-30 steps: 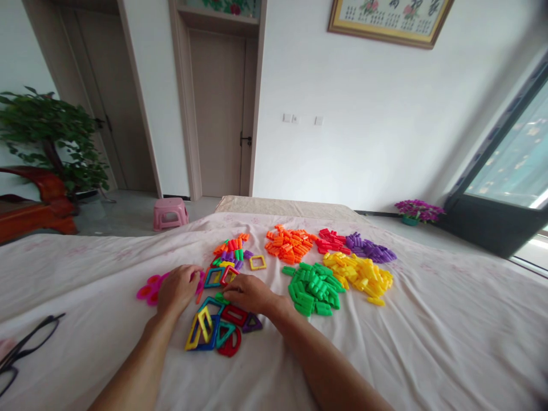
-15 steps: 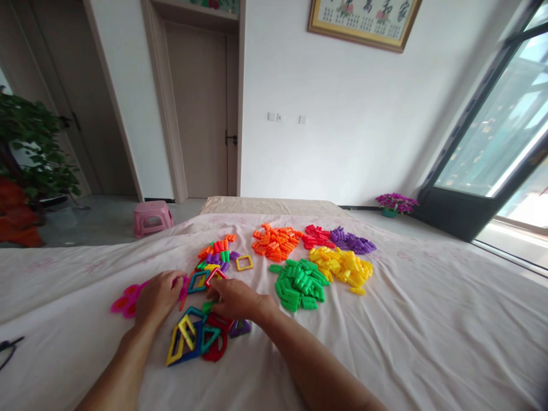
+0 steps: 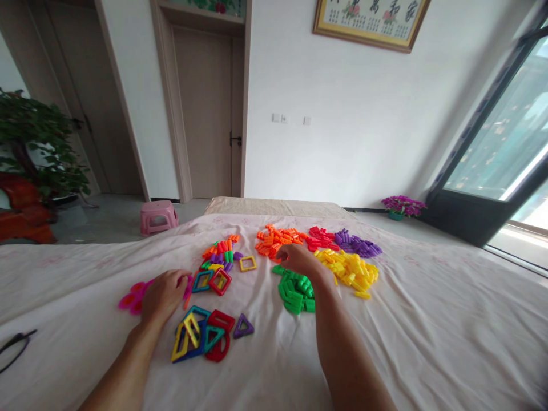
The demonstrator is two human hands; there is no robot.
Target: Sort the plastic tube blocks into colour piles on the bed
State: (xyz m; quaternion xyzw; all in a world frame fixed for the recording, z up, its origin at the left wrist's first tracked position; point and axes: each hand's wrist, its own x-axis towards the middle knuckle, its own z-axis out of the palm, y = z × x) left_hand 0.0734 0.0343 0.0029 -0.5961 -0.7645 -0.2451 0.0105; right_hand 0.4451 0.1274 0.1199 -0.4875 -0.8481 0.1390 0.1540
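Note:
My left hand [image 3: 165, 297] rests on the cloth with its fingers curled, over a pink flower-shaped thing with orange-red spots [image 3: 136, 297]. Whether it grips anything is hidden. My right hand [image 3: 297, 260] hovers at the border of the green plastic block pile [image 3: 295, 291] and the orange block pile [image 3: 274, 242]. Its fingers point down, pressed together; what they hold, if anything, does not show. Between my arms lie magnetic tile frames: a red square [image 3: 229, 282], a blue-green square [image 3: 194, 283], a purple triangle [image 3: 244, 335] and an overlapping heap [image 3: 197, 354].
Red blocks [image 3: 319, 237], purple blocks [image 3: 357, 244] and yellow blocks [image 3: 353, 271] form piles at the right. Mixed small blocks [image 3: 220, 251] and a yellow square frame [image 3: 254, 268] lie left of the orange pile. A dark cable-like object [image 3: 17, 339] lies at far left. A pink stool [image 3: 158, 217] stands beyond.
My right hand has moved right from the tile frames to the green and orange piles. The green piece near it among the frames is gone from there. My left hand has stayed put.

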